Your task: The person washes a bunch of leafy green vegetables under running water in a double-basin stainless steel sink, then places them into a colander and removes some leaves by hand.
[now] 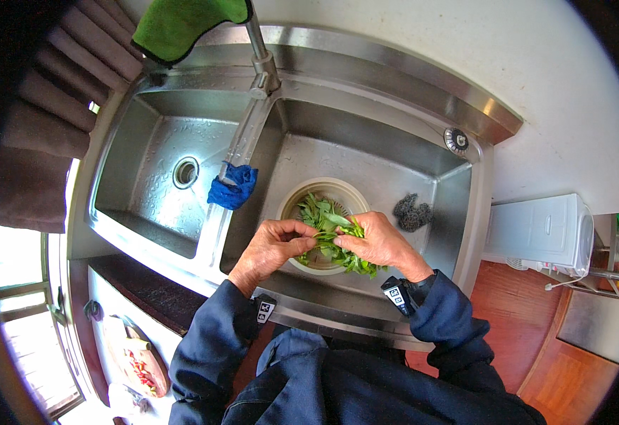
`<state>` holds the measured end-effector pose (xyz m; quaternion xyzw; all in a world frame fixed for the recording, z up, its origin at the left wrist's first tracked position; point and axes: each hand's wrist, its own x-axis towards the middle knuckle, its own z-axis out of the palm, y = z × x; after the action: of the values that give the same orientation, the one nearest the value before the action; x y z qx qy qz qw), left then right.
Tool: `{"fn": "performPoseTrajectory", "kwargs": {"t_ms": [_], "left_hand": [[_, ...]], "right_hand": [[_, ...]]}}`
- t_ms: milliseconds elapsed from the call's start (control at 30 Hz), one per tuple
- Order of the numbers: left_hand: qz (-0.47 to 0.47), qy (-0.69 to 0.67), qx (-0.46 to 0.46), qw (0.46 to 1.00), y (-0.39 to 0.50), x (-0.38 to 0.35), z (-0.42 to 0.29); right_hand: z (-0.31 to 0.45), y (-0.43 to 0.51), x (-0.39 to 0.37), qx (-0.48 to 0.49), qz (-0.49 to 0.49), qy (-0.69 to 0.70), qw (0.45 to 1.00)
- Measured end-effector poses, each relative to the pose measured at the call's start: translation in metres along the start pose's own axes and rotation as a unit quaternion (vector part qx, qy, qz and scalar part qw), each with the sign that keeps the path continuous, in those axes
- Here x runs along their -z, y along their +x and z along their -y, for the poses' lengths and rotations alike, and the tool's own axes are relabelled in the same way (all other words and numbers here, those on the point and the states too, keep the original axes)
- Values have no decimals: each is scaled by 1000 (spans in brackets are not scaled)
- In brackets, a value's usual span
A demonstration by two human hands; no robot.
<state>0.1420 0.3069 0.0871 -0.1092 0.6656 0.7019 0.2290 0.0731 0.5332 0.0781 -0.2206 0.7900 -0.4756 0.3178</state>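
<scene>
My right hand (374, 239) grips a bunch of leafy greens (360, 261) over the right basin of a stainless steel sink (336, 154). Facing it, my left hand (283, 244) pinches thin green stems between thumb and forefinger. Below both hands a round cream-coloured bowl or colander (324, 186) rests on the basin floor. More loose leaves (314, 208) lie inside it. Part of its near rim is hidden by the greens and my hands.
A blue cloth (233, 187) drapes over the divider, with a faucet (265, 74) behind. Right of the bowl lies a dark scouring pad (412, 212). A drain strainer (456, 141) sits on the back right rim. At lower left, a cutting board (138, 361) holds chopped red pieces.
</scene>
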Motion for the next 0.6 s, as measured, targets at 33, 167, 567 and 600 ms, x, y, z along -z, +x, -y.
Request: {"fn": "performPoseTrajectory", "kwargs": {"t_ms": [33, 167, 567, 600], "left_hand": [[4, -41, 1, 999, 0, 0, 1], [25, -173, -11, 985, -1, -3, 8], [-62, -170, -5, 984, 11, -17, 20], [-71, -166, -36, 983, 12, -20, 21]], "right_hand": [[-5, 0, -2, -14, -9, 34, 999], [-20, -1, -7, -33, -32, 83, 995], [-26, 0, -5, -40, -63, 132, 988], [-26, 0, -5, -33, -68, 134, 988]]}}
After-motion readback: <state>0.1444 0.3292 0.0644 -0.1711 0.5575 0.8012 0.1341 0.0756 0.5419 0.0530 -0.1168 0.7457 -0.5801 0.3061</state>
